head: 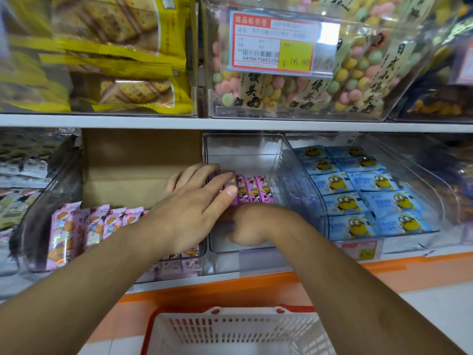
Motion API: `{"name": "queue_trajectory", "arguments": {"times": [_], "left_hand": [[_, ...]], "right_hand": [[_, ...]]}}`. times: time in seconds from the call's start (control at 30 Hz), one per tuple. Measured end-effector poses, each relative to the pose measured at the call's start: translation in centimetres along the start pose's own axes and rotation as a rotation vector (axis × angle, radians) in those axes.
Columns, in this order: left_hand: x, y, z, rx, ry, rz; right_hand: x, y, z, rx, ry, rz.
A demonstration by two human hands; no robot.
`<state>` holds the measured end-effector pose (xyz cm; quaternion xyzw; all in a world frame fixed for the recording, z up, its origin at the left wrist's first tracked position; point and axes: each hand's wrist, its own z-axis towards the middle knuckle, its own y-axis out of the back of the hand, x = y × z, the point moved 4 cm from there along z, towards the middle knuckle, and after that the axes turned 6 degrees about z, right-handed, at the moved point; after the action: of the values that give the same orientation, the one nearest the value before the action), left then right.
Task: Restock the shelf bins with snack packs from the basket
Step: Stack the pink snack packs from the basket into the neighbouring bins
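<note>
the left hand (194, 198) lies flat with straight fingers on the purple snack packs (252, 189) in the clear middle bin (243, 149), the right hand (252, 224) curls at their front, and i cannot tell if it grips them.

Two bare forearms, left grip (189, 201) and right grip (245, 224) ungloved, sleeveless, ringless.
</note>
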<state>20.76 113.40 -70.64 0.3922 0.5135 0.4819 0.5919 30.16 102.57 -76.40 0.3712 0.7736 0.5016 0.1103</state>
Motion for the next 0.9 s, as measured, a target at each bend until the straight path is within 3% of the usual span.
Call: {"name": "queue_trajectory", "arguments": {"times": [0.23,0.47,0.67,0.9], "left_hand": [[0.1,-0.2,0.1,-0.012,0.006,-0.010],[0.0,-0.3,0.1,-0.013,0.014,-0.018],[0.0,-0.5,0.3,-0.024,0.012,-0.023],[0.1,-0.7,0.3,-0.040,-0.005,-0.012]], "right_hand": [[-0.8,0.8,-0.8,-0.065,0.065,0.106],[-3.1,1.7,-1.9,-0.095,-0.084,0.055],[-3.6,0.5,-1.1,-0.092,-0.088,0.163],[-3.9,1.4,-1.4,-0.144,-0.137,0.106]]}}
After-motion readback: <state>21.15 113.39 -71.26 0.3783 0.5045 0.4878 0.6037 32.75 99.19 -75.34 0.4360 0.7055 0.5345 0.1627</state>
